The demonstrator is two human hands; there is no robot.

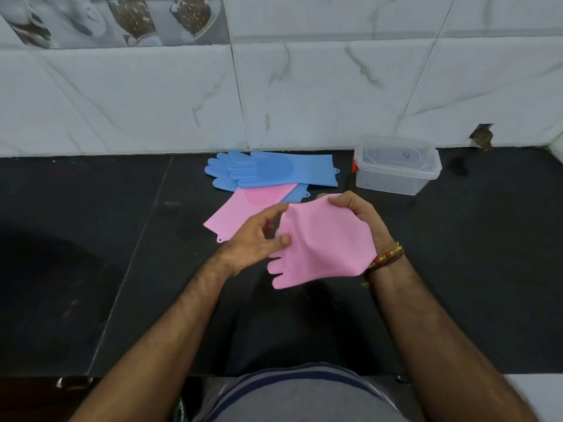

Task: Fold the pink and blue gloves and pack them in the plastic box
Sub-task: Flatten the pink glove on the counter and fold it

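Pink gloves two, blue gloves two, plastic box one

Held pink glove: matt, rubbery, bristled along one edge. Blue gloves: same matt finish, bristle patch on palm. Plastic box, far right: clear, lidded. Counter: dark polished stone. Wall tiles: glossy, marble-veined.

The counter lies bare to the left and along its near edge, so a hand can pass there. Toward the wall, the blue gloves and a flat pink glove block the middle. The plastic box stands lidded at the right rear, with bare counter beyond it.
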